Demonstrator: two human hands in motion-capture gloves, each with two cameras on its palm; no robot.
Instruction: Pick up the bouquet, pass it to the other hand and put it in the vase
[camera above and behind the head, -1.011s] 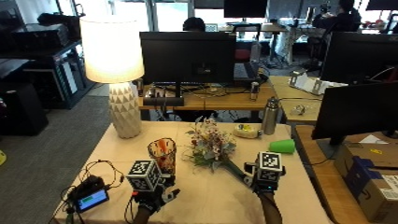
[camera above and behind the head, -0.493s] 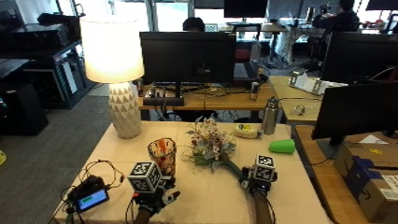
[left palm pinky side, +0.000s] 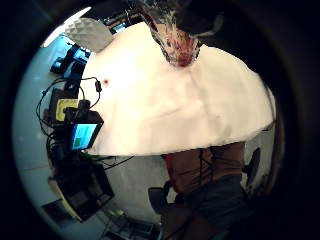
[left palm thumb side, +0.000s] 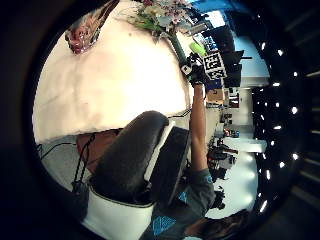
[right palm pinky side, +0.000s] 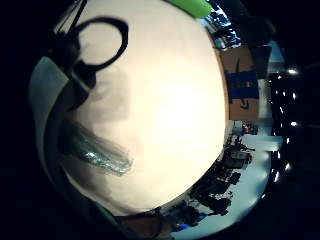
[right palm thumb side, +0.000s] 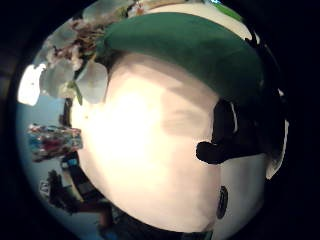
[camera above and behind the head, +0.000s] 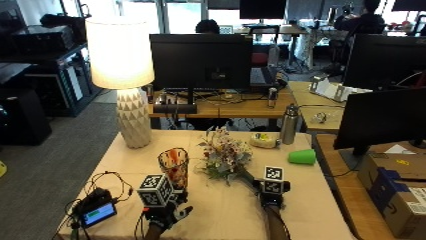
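The bouquet (camera above and behind the head: 223, 153) of pale flowers lies on the beige table (camera above and behind the head: 219, 215), its green-wrapped stem pointing at my right hand (camera above and behind the head: 270, 192). That hand sits at the stem's end. In the right thumb side palm view the green wrap (right palm thumb side: 190, 45) fills the space close to the palm, and the thumb (right palm thumb side: 216, 150) stands apart from it with table showing between. The patterned glass vase (camera above and behind the head: 174, 169) stands upright left of the bouquet. My left hand (camera above and behind the head: 168, 214) hovers just in front of the vase, fingers spread and holding nothing. From the left palm the vase (left palm pinky side: 176, 44) appears nearby.
A lit lamp (camera above and behind the head: 124, 75) stands at the table's far left corner. A small screen device (camera above and behind the head: 97, 214) with cables lies at the near left. A green cup (camera above and behind the head: 301, 156), a metal bottle (camera above and behind the head: 288, 125) and a tape roll (camera above and behind the head: 265, 141) sit at the far right. Cardboard boxes (camera above and behind the head: 393, 190) flank the right edge.
My right hand has shifted a little left and nearer, onto the end of the bouquet's stem. The left hand and the vase have stayed put.
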